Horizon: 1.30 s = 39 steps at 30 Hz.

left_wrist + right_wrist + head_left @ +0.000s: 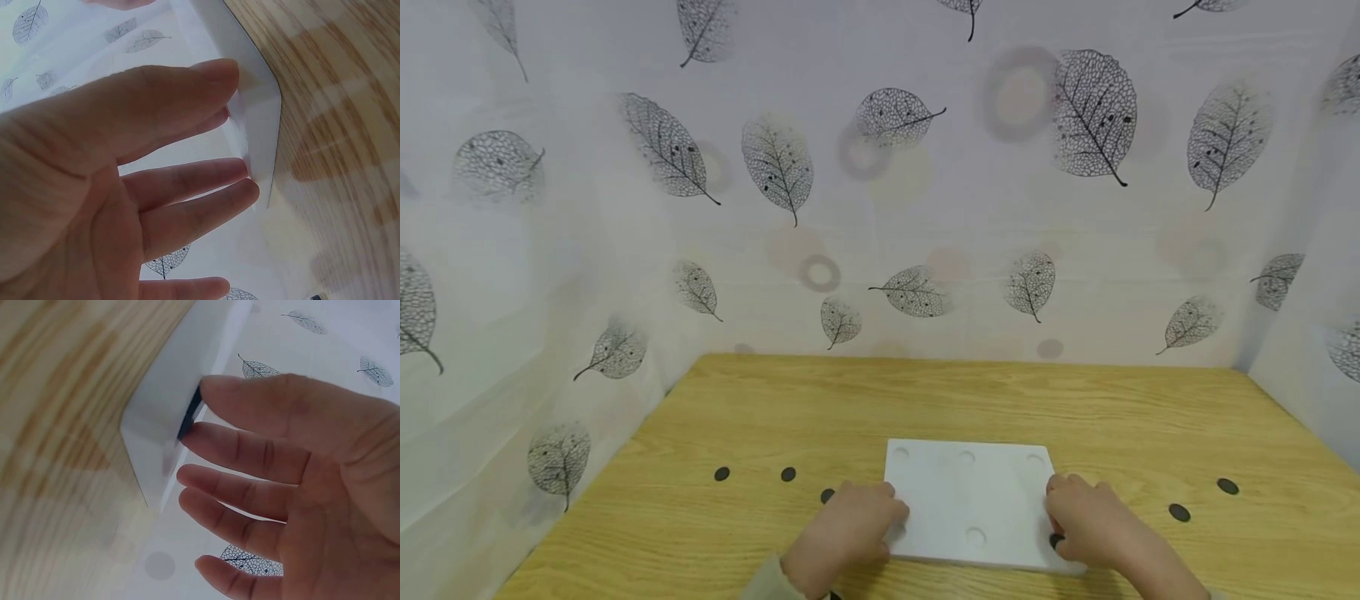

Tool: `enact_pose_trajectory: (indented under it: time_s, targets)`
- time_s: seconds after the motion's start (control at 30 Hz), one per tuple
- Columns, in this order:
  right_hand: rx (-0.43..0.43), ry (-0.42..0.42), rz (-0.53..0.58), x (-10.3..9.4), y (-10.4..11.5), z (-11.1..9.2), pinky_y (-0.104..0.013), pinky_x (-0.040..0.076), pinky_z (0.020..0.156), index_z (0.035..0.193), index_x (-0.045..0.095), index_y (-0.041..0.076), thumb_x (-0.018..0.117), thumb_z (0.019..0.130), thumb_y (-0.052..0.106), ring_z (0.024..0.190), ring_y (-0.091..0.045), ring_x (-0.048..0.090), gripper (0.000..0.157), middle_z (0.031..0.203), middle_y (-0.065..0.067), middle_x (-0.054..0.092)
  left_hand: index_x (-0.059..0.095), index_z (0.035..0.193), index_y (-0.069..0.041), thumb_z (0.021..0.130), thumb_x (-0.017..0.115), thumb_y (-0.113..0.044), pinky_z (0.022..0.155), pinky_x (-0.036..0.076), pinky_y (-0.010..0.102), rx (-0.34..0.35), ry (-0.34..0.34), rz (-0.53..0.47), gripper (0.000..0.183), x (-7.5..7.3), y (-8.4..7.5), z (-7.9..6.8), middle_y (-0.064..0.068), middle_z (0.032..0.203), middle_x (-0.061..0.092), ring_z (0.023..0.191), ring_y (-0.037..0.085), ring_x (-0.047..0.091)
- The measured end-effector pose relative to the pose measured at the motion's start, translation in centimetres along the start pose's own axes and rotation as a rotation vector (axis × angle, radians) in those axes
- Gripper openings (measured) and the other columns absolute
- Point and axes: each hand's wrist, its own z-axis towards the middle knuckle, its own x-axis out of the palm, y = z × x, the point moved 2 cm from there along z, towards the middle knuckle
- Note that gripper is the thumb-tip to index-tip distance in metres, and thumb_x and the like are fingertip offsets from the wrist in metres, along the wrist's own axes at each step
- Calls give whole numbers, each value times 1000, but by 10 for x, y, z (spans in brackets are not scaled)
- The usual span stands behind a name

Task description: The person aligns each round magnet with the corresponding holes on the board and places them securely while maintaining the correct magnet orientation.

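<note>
A white rectangular board (973,492) with shallow round recesses lies flat on the table. My left hand (857,521) holds its near left corner. In the left wrist view the thumb (215,78) overlaps the board's edge, and the middle and ring fingertips (247,187) rest along its side. At the near right corner my right hand (1093,525) pinches a small black disc (190,415) between thumb and index finger, right at the board's surface. Its other fingers (231,522) extend along the board's side. The recesses under both hands are partly hidden.
On the wood-grain table (760,408) black discs (787,473) lie left of the board, one of them close to my left hand. Two more black discs (1179,512) lie to the right. A leaf-print curtain (925,208) encloses the back and sides.
</note>
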Motion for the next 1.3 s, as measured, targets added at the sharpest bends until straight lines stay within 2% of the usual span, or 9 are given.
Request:
enact_pose_trajectory:
  time_s: [0.83,1.3]
  targets:
    - [24,5,21,1,-2,0,-41,31,56,57,47,13,76,60,9,65,-20,36,29,67,0,41,64,88,-22,66,76,-25,60,41,30,-27,38,-40,25,0,0,0,-10,72,47,63,5,42]
    - [25,-5,26,-2,1,-2,-41,32,57,57,48,12,76,61,9,65,-20,36,29,67,0,41,65,88,-21,64,77,-25,60,41,29,-14,40,-55,27,-1,0,2,-10,71,47,61,4,41]
